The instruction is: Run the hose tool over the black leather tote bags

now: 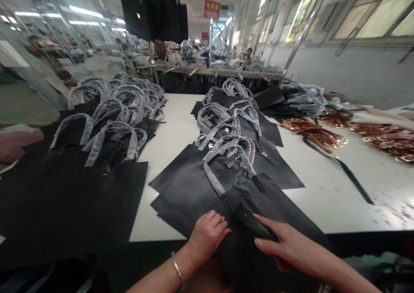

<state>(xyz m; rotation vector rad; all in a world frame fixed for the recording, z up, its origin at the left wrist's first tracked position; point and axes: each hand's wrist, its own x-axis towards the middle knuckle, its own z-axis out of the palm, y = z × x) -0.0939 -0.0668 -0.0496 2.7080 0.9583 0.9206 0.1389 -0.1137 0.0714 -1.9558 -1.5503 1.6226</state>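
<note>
At the table's front edge, my left hand (208,232) is closed, its curled fingers on the edge of a black leather bag panel (278,202). A silver bangle circles that wrist. To its right, my right hand (283,239) pinches a folded-over part of black leather between thumb and fingers. Whether this fold belongs to the same panel I cannot tell. Just beyond lies a stack of black bag panels (184,191) with plastic-wrapped handles (213,179) and small gold-coloured clasps.
On the left lies a big pile of black bag panels (80,198) with wrapped handles. Brown straps with gold rings (320,135) and a black strap (339,170) lie on the white table (323,211) at right. Black pieces (155,17) hang overhead. People work far back.
</note>
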